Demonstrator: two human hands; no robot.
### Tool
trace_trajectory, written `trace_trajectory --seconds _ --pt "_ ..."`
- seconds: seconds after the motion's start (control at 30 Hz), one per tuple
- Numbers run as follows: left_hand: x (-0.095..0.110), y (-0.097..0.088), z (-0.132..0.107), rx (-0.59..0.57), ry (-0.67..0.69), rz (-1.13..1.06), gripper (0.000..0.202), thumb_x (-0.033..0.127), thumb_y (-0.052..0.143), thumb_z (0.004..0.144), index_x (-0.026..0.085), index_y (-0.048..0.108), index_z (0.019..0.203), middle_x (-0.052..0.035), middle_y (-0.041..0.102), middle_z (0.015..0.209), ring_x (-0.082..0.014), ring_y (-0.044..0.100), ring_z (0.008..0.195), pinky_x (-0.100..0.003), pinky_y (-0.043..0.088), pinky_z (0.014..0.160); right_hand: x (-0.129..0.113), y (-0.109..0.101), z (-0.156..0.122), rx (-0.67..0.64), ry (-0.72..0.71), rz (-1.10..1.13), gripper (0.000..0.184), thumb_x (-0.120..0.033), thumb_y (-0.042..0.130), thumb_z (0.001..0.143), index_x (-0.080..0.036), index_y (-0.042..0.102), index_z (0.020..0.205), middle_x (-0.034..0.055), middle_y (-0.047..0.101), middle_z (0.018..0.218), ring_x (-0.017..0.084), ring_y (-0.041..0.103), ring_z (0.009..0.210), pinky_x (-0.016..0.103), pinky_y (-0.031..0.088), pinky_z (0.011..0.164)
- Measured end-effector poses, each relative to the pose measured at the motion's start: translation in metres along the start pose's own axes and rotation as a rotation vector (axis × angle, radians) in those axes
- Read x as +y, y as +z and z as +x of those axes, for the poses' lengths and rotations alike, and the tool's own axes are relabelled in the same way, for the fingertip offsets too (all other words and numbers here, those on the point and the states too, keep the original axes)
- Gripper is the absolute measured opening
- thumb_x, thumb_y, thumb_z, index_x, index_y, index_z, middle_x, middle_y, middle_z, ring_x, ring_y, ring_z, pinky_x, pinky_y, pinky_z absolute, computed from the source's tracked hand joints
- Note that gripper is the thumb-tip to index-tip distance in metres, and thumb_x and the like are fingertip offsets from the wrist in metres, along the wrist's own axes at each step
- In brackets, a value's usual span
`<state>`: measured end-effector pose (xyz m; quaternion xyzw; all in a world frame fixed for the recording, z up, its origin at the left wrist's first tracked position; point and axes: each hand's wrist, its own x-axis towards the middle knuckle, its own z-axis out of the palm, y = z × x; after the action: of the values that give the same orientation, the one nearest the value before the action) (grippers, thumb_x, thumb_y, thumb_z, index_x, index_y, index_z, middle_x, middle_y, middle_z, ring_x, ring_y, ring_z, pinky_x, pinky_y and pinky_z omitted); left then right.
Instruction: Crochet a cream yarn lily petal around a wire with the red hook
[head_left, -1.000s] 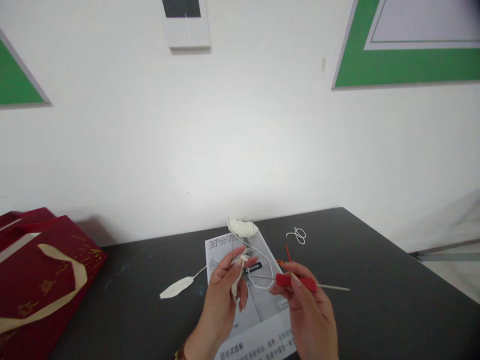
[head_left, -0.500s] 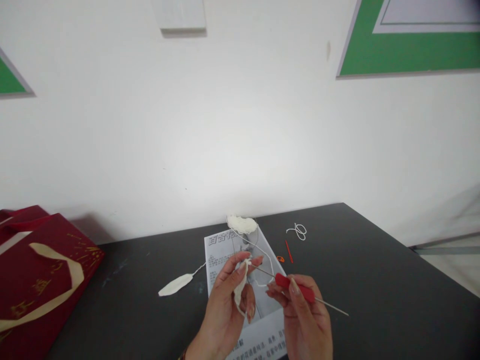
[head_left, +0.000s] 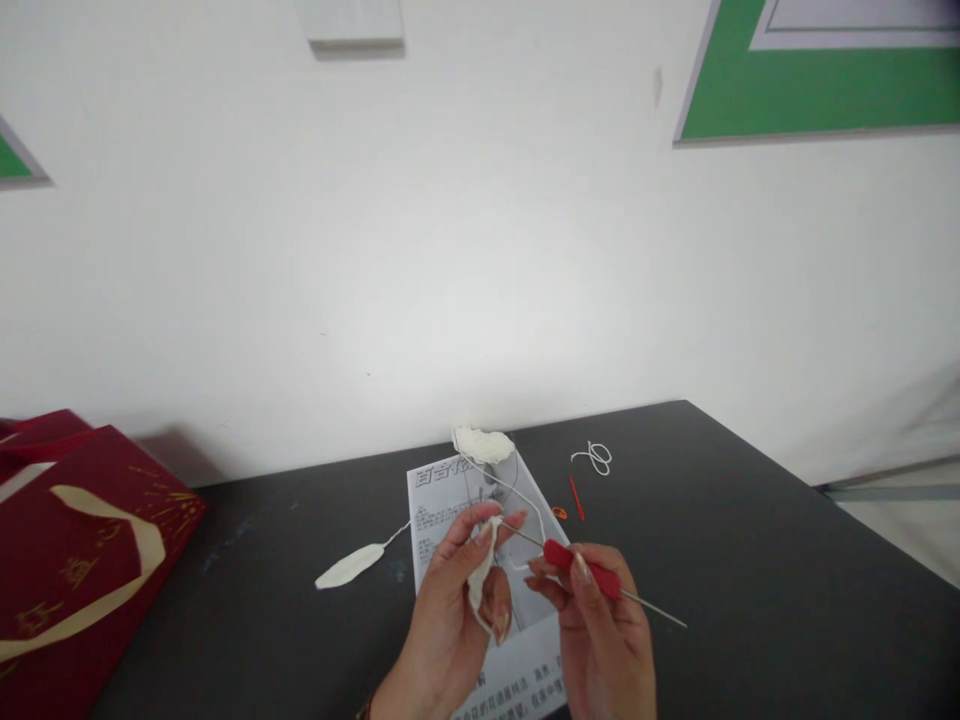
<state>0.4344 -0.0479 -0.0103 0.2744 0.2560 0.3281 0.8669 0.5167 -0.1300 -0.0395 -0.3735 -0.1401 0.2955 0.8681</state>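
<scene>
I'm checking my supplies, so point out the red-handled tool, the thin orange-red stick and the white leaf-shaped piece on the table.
Red-handled tool (head_left: 606, 580): head view, on its red handle.
Orange-red stick (head_left: 577, 498): head view, mid-length.
White leaf-shaped piece (head_left: 349, 567): head view, middle of its broad part.

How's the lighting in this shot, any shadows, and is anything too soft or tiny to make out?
Head view: wall brightest mid-frame, dimmer toward the sides; head view: soft shadow on the wall beside the bag; head view: small print on the sheet too soft to read, tip of the red tool too small to make out.
</scene>
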Motion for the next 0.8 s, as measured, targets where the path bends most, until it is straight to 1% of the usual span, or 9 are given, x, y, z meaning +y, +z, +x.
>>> trace_trajectory --seconds 0.13,0.23,0.4,0.47,0.5,0.53,0.6,0.7,0.8 --pt "-0.001 -0.001 0.001 -0.021 0.019 0.041 0.021 0.027 0.063 0.081 0.023 0.059 0.101 -0.0067 0.067 0.11 -0.0028 0.047 0.031 -0.017 0.033 0.028 0.001 0.001 -0.001 -0.008 0.018 -0.021 0.013 -0.03 0.067 0.08 -0.022 0.063 0.09 0.0054 0.074 0.085 0.021 0.069 0.074 0.037 0.056 0.069" --pt "-0.005 0.001 0.001 -0.048 0.044 0.112 0.024 0.03 0.061 0.083 0.023 0.059 0.106 -0.0087 0.066 0.113 -0.0062 0.053 0.037 -0.018 0.033 0.03 0.003 0.001 -0.002 -0.008 0.065 -0.026 0.015 -0.031 0.069 0.078 -0.022 0.065 0.089 0.0057 0.073 0.085 0.021 0.069 0.076 0.035 0.056 0.07" --pt "-0.018 0.004 -0.003 0.02 0.09 0.228 0.04 0.035 0.063 0.081 0.022 0.058 0.119 -0.0129 0.065 0.117 -0.0091 0.057 0.05 -0.019 0.037 0.039 0.014 0.0 -0.002 -0.05 0.101 -0.045 0.016 -0.028 0.072 0.075 -0.021 0.07 0.09 0.0041 0.071 0.085 0.016 0.065 0.068 0.024 0.051 0.054" --pt "-0.023 0.005 -0.005 0.043 0.117 0.243 0.044 0.035 0.065 0.08 0.024 0.057 0.122 -0.0115 0.067 0.115 -0.0143 0.064 0.068 -0.022 0.046 0.052 0.019 0.0 -0.003 -0.059 0.118 -0.042 0.017 -0.026 0.073 0.073 -0.021 0.071 0.089 0.0042 0.072 0.089 0.017 0.065 0.075 0.025 0.052 0.06" --pt "-0.025 0.006 -0.007 0.047 0.137 0.249 0.045 0.035 0.066 0.079 0.025 0.058 0.122 -0.0101 0.068 0.114 -0.0175 0.065 0.082 -0.024 0.049 0.064 0.021 0.001 -0.004 -0.047 0.133 -0.03 0.017 -0.026 0.074 0.072 -0.021 0.072 0.088 0.0045 0.072 0.092 0.019 0.066 0.081 0.027 0.053 0.067" --pt "-0.026 0.006 -0.008 0.047 0.163 0.258 0.045 0.034 0.067 0.079 0.027 0.058 0.122 -0.0085 0.069 0.113 -0.0199 0.063 0.096 -0.026 0.048 0.077 0.022 0.002 -0.004 -0.03 0.152 -0.01 0.018 -0.027 0.075 0.071 -0.021 0.072 0.088 0.0051 0.072 0.094 0.02 0.065 0.087 0.029 0.053 0.075" --pt "-0.026 0.008 -0.011 0.042 0.211 0.29 0.043 0.032 0.069 0.077 0.028 0.061 0.119 -0.006 0.07 0.111 -0.0216 0.055 0.116 -0.03 0.04 0.097 0.022 0.005 -0.005 -0.012 0.2 0.038 0.019 -0.032 0.073 0.073 -0.021 0.073 0.089 0.0061 0.072 0.095 0.022 0.064 0.094 0.034 0.049 0.087" --pt "-0.025 0.009 -0.012 0.046 0.238 0.318 0.041 0.032 0.071 0.075 0.029 0.064 0.116 -0.0051 0.07 0.112 -0.023 0.049 0.123 -0.033 0.034 0.104 0.022 0.008 -0.005 -0.039 0.236 0.06 0.021 -0.035 0.068 0.078 -0.021 0.072 0.093 0.0066 0.072 0.097 0.022 0.064 0.096 0.036 0.046 0.092" --pt "-0.027 0.008 -0.013 0.043 0.254 0.338 0.039 0.034 0.068 0.077 0.028 0.064 0.115 -0.0062 0.067 0.118 -0.0238 0.049 0.124 -0.035 0.033 0.105 0.024 0.007 -0.007 -0.036 0.175 0.01 0.021 -0.033 0.072 0.075 -0.022 0.072 0.093 0.006 0.071 0.099 0.022 0.062 0.1 0.035 0.045 0.094"
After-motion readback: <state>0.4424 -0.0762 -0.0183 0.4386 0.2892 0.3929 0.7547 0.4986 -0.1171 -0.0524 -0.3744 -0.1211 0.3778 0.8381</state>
